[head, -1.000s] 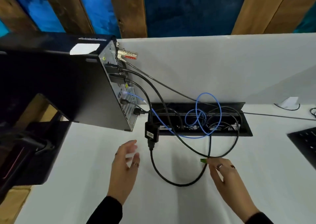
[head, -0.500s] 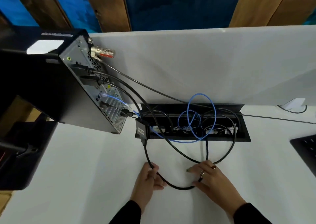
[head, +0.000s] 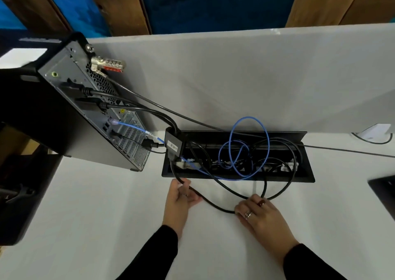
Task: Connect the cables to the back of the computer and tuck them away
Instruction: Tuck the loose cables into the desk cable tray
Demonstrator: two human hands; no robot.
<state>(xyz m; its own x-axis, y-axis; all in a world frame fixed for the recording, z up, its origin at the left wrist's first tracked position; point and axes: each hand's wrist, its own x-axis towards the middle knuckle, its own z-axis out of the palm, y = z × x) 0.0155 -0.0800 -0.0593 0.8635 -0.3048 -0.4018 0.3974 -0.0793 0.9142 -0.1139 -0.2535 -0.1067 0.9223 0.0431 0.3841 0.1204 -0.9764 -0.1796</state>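
Note:
A black computer tower stands at the left with its rear panel facing right; several black cables and a blue network cable are plugged into it. A black adapter box hangs at the left end of an open cable tray sunk in the white desk. A loop of black cable lies on the desk in front of the tray. My left hand pinches this loop at its left side. My right hand grips the loop at its right side.
A combination lock with a steel wire hangs from the tower's top corner. A white partition rises behind the tray. A white charger and a dark keyboard corner sit at the right. A monitor base stands at the left.
Both hands closed on the black cable loop and pushed it toward the tray. The adapter box has shifted back onto the tray's left end.

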